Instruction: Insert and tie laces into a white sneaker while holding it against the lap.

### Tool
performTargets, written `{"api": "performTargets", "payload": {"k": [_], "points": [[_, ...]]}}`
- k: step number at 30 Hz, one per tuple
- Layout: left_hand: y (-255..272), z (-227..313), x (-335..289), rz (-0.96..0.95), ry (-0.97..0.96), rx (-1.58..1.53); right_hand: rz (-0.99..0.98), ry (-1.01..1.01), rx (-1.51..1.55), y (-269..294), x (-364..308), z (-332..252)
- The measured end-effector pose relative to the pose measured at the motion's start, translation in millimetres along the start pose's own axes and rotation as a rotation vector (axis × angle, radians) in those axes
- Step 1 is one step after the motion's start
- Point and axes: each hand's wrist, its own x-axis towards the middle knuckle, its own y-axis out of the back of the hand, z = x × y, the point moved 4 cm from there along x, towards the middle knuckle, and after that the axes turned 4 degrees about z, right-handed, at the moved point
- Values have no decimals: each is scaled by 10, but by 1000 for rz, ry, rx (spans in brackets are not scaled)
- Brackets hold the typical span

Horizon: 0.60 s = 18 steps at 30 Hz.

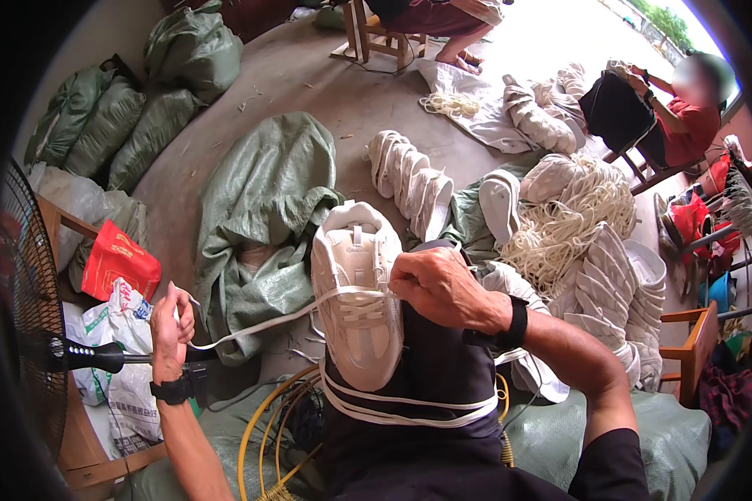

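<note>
A white sneaker (357, 334) rests on my dark-trousered thigh, its toe toward me and its lower eyelets laced. My left hand (173, 321) is out to the left, fingers closed on a white shoelace (259, 327) that runs taut across to the shoe. Against the shoe's right side, my right hand (444, 288) is closed in a pinch at the upper eyelets. Its fingertips are partly hidden, but the lace leads into them. More white laces (409, 413) are looped around my thigh below the toe.
A pile of loose laces (572, 217) and stacked white shoes (606, 284) lie to the right. Green woven sacks (263, 200) stand ahead and at far left. A black fan (38, 334) is close on my left. Another person (685, 125) sits at far right.
</note>
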Motion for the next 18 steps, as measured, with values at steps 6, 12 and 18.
{"api": "performTargets", "payload": {"k": [6, 12, 18], "points": [[-189, 229, -238, 119, -95, 190, -56, -128, -39, -66, 105, -1], [-1058, 313, -724, -319, -53, 27, -66, -152, -183, -77, 213, -200], [-1750, 339, -1150, -736, 112, -90, 156, 312, -115, 28, 50, -591]]}}
